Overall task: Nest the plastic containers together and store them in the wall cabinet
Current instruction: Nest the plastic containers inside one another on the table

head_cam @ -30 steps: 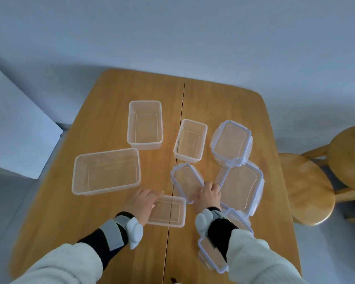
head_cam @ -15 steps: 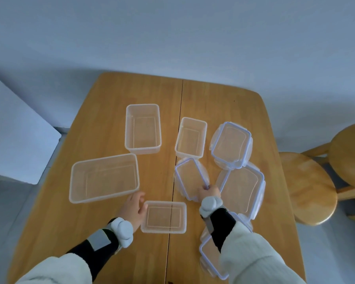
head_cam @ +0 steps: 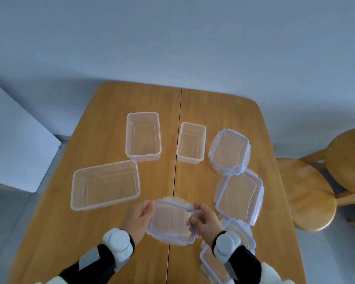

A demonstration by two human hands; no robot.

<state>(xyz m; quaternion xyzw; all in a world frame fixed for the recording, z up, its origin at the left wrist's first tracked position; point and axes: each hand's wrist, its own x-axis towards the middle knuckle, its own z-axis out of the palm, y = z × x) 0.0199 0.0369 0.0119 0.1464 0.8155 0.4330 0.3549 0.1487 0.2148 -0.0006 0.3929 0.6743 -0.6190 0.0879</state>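
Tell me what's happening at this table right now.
A person is holding a small blue-rimmed lid between both hands, left hand and right hand, low over the near edge of the wooden table. Three open clear containers, the largest on the left, sit apart and un-nested. More blue-rimmed lids lie along the right side. No cabinet is in view.
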